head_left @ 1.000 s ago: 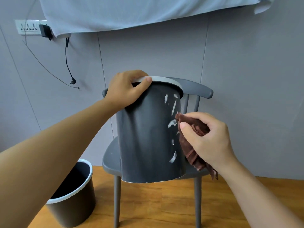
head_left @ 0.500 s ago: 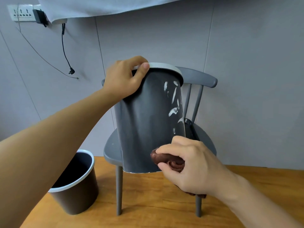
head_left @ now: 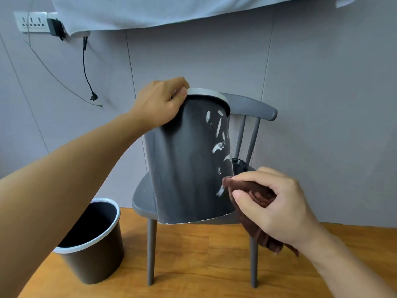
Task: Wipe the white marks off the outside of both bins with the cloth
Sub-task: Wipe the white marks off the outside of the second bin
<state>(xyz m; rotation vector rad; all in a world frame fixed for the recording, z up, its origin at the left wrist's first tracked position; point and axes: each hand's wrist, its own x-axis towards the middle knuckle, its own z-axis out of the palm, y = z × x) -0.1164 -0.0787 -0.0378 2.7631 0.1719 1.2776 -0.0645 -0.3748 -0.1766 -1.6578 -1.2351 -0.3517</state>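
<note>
Gripping the pale grey rim of the upper bin [head_left: 184, 160], the left hand [head_left: 160, 103] has its fingers curled over the edge and out of sight inside; only the thumb and knuckles show. This bin is a dark, smooth, tapered cylinder, tilted on the seat of a grey chair [head_left: 141, 198], and it hides most of the seat and backrest. White marks [head_left: 218, 134] (streaks and smears) run down its right side, the lowest just beside the cloth [head_left: 255, 194]. The right hand [head_left: 277, 207] pinches this brown, nappy, folded cloth between thumb and curled fingers, pressing its top corner against the bin's lower right wall; the cloth's tail hangs below the palm. A dark round object behind the bin is mostly hidden and cannot be identified. The second bin [head_left: 94, 254], same shape and rim, stands upright on the wooden floor [head_left: 204, 265] at lower left, well apart from the chair; no marks are discernible on its visible side.
</note>
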